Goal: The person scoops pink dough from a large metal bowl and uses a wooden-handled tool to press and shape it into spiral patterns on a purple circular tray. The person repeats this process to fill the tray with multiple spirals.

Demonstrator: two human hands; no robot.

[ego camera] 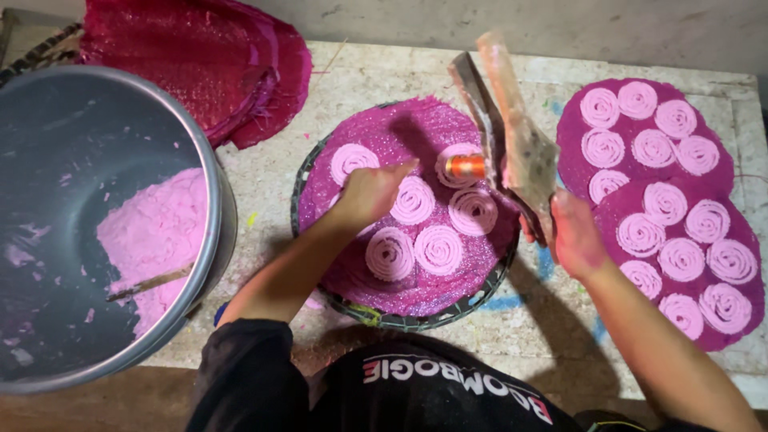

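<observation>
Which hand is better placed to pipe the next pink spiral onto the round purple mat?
Right, probably. The right hand grips the piping bag, its orange nozzle already over the purple mat. The left hand only rests among the spirals.

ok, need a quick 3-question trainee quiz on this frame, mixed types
1. True or false: the left hand rests on the purple mat in the round tray.
2. Multiple choice: the right hand holds A) a spoon, B) a piping bag with an orange nozzle, C) a brush.
3. Fill in: the pink batter sits in a large metal ____.

Key: 1 true; 2 B; 3 pot. The bag's nozzle points at a pink spiral, and the finished mats lie to the right.
</observation>
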